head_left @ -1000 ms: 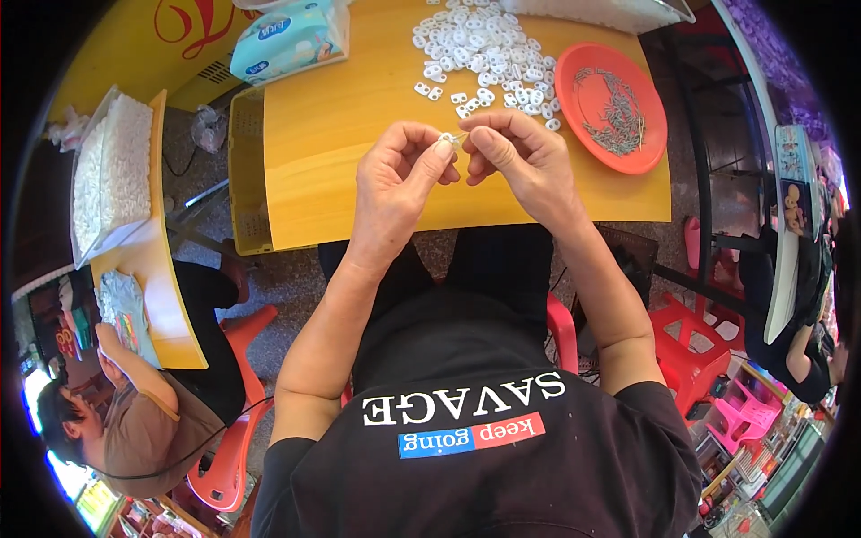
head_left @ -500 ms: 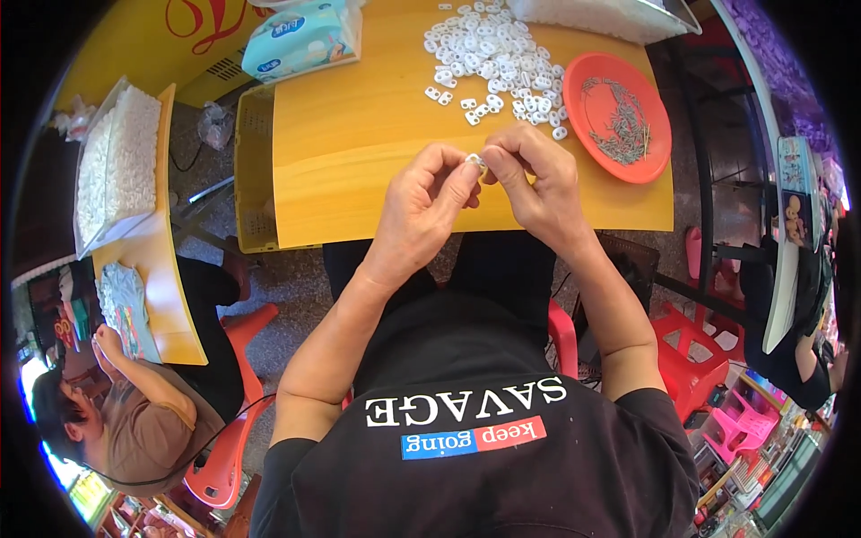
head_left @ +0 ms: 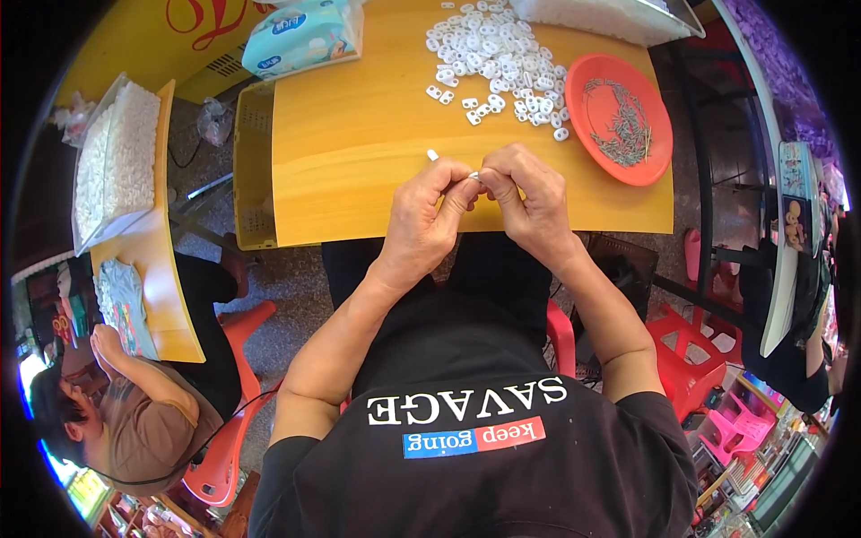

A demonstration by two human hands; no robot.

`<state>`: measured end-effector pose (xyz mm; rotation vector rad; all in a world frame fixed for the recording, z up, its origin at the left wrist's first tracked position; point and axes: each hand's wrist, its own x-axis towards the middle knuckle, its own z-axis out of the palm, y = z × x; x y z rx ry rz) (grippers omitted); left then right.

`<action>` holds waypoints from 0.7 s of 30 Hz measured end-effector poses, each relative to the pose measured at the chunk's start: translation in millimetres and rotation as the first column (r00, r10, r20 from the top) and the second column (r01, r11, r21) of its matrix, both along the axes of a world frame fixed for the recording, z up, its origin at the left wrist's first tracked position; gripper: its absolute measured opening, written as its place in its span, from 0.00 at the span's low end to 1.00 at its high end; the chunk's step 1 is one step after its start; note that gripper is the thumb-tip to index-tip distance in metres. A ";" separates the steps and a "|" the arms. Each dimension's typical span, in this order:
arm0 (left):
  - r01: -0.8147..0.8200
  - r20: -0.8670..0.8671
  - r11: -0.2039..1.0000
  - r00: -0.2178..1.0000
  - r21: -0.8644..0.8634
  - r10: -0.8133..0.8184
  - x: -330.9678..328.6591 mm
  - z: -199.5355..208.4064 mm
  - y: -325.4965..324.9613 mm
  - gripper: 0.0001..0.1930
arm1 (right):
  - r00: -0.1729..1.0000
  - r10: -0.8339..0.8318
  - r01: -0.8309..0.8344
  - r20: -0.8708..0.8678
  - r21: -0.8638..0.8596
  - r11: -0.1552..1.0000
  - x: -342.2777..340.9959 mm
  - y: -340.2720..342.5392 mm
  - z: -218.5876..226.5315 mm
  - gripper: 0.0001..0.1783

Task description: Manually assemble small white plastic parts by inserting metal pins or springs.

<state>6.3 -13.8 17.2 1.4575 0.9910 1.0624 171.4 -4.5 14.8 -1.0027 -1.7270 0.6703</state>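
The fisheye head view looks steeply down, close above the black cloth T-shirt [head_left: 502,489], facing the yellow wooden counter [head_left: 345,152].

Clear tabletop [head_left: 350,134] leftward, white pieces [head_left: 498,58] ahead, red dish [head_left: 659,117] ahead-right.

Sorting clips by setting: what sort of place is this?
Probably a small workshop for handwork: a heap of small white pieces and a red dish of thin metal parts on the table, plus another person seated by a side table.
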 end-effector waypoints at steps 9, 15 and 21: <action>0.104 0.144 0.971 0.987 -0.217 -0.074 -11.3 11.0 9.5 0.10 | 0.965 0.061 -0.154 -0.257 -0.359 0.921 11.7 6.9 6.0 0.10; 0.126 0.096 0.970 0.990 -0.206 -0.108 -12.4 16.0 4.6 0.10 | 0.988 0.153 -0.152 -0.001 -0.143 0.978 11.3 7.8 15.8 0.05; 0.055 0.021 0.989 0.998 -0.141 -0.053 -10.2 16.6 -8.1 0.07 | 0.978 0.147 -0.155 0.145 0.044 0.987 9.0 -0.7 14.2 0.05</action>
